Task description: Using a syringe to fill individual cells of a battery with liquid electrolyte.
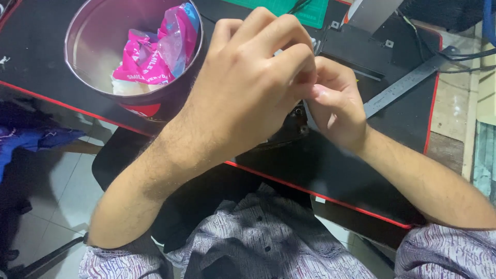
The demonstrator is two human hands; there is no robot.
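Note:
My left hand (248,88) is curled over the middle of the view, its fingers bent and pressed against my right hand (336,106). The fingertips of both hands meet and pinch together at one spot. Beneath them, mostly covered by my left hand, lies a small dark object (289,132) on the black desk mat (330,170). A thin pale strip (309,118) shows between the two hands. What the fingertips pinch is hidden.
A round metal tin (80,62) with pink and blue wrappers (155,51) stands at the back left. A steel ruler (408,82) lies at the right, a green cutting mat (289,8) at the back. The mat's red front edge (361,209) is near my lap.

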